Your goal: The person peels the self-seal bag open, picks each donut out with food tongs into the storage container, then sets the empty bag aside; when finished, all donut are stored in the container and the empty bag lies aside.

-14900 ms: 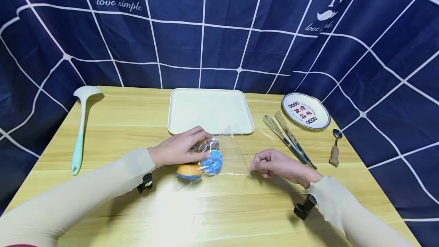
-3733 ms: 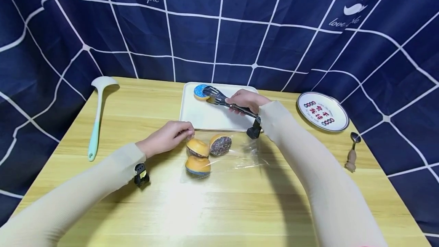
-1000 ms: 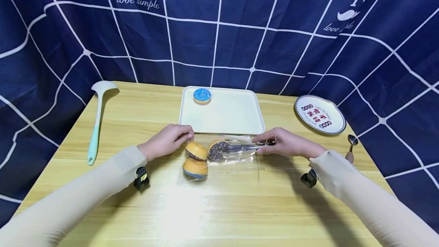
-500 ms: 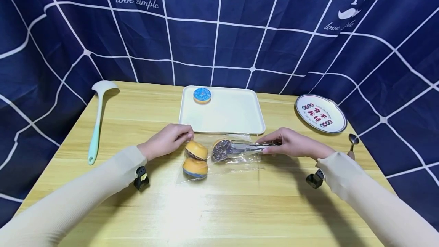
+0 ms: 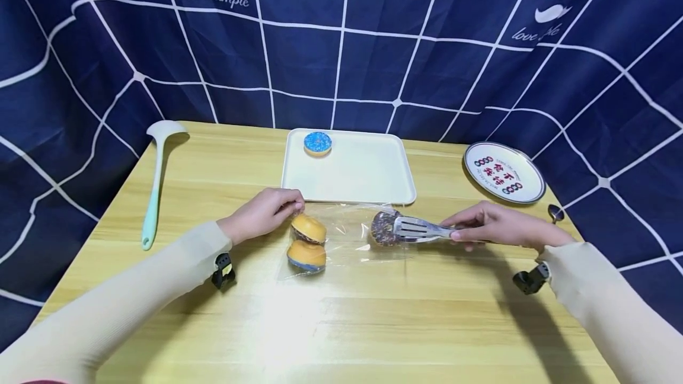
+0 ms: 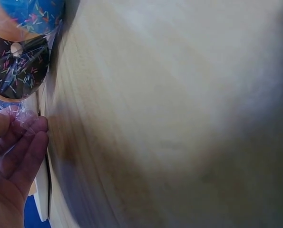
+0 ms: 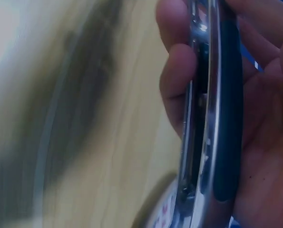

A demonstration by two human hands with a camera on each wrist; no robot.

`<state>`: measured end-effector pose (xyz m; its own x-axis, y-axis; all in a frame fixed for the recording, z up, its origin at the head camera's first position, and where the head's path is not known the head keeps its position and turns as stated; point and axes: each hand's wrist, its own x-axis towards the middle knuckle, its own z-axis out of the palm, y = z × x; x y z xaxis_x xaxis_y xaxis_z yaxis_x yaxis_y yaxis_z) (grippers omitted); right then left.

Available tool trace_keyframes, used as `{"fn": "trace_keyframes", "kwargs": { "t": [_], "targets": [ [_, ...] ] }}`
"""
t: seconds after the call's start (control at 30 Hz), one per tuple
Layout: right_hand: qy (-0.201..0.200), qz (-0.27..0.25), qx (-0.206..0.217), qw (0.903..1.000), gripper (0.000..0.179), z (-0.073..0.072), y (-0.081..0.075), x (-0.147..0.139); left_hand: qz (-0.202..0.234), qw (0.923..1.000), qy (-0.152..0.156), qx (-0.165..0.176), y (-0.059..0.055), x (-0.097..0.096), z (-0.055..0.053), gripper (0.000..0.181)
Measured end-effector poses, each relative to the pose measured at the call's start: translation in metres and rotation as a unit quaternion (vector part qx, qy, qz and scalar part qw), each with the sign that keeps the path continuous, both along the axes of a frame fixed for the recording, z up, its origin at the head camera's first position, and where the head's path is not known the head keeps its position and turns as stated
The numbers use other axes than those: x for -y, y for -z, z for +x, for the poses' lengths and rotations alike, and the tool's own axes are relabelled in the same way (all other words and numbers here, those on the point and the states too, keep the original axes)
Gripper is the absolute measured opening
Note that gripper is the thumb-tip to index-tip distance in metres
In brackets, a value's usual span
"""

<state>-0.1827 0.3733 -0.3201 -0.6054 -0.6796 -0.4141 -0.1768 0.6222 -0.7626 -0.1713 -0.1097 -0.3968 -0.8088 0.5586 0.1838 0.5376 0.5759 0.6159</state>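
Observation:
My right hand [image 5: 493, 227] grips metal tongs [image 5: 421, 229] with dark handle grips; the tongs' slotted ends hold a chocolate sprinkled donut [image 5: 383, 228] near the right end of a clear plastic bag [image 5: 347, 248]. At the bag's upper left corner, my left hand [image 5: 264, 215] pinches the film, as the left wrist view also shows on the plastic [image 6: 23, 116]. Inside the bag's left part lie a second chocolate donut [image 5: 308, 229] and a blue-iced donut [image 5: 306, 255], both turned icing down. Another blue donut [image 5: 318, 143] sits icing up on the white tray [image 5: 357, 176].
A ladle [image 5: 155, 188] with a mint handle lies at the left. On the right are a white plate [image 5: 504, 172] with red characters and a small spoon [image 5: 556, 213], partly hidden by my right hand. A blue checked curtain [image 5: 299, 46] stands behind the wooden table [image 5: 320, 325].
The tongs brought the blue donut to the tray earlier, then went into the bag. Over the last second my right hand has drawn the chocolate donut rightward through the bag; my left hand stays at its corner.

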Motion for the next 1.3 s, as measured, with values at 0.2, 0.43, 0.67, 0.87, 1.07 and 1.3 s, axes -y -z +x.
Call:
{"fn": "trace_keyframes", "kwargs": {
  "t": [0.2,0.43,0.67,0.87,1.07,1.3],
  "targets": [
    [0.021,-0.022,0.004,0.9995,0.033,-0.005,-0.008,-0.036,-0.002,1.0,-0.001,-0.001,0.0,-0.001,-0.001,0.015],
    [0.089,-0.034,-0.028,0.9951,0.029,-0.017,-0.012,-0.05,-0.001,1.0,0.001,-0.005,0.001,-0.002,-0.001,0.015],
    [0.169,0.009,-0.082,0.9821,0.036,-0.035,-0.008,-0.016,0.001,1.0,0.003,0.0,0.003,-0.002,-0.002,0.015],
    [0.192,0.02,-0.104,0.9757,0.041,-0.056,-0.003,0.02,-0.004,1.0,0.002,-0.001,0.003,0.003,-0.002,0.015],
    [0.221,0.022,-0.095,0.9705,0.037,-0.072,0.006,0.045,-0.005,0.9999,0.006,-0.012,0.005,0.002,-0.002,0.015],
    [0.221,0.038,-0.096,0.9698,0.035,-0.083,0.015,0.071,-0.003,0.9999,0.0,-0.013,0.01,0.001,-0.002,0.016]
  ]
}}
